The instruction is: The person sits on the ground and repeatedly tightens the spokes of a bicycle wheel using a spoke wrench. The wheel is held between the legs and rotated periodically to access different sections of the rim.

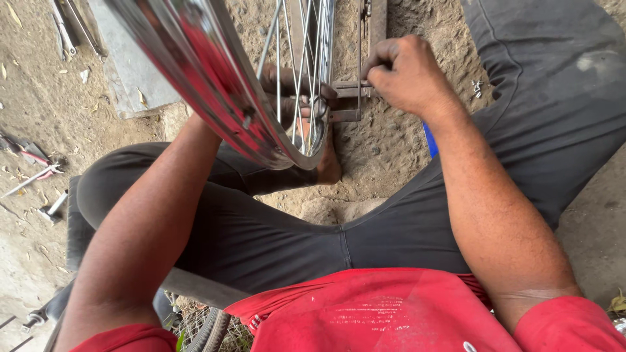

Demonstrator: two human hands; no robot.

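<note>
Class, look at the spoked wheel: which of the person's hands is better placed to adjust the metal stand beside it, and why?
Probably the right hand: it already pinches the metal stand, in clear view. The left hand sits behind the wheel's spokes, largely hidden.

The right hand (404, 73) is far out, fingers curled into a closed grip. The left hand (287, 85) reaches far too, mostly hidden.

Under me is bare sandy ground (391, 150) with small stones, in soft daylight. At my left some metal tools (29, 163) lie scattered on the dirt, near a grey flat slab (130, 72).
</note>
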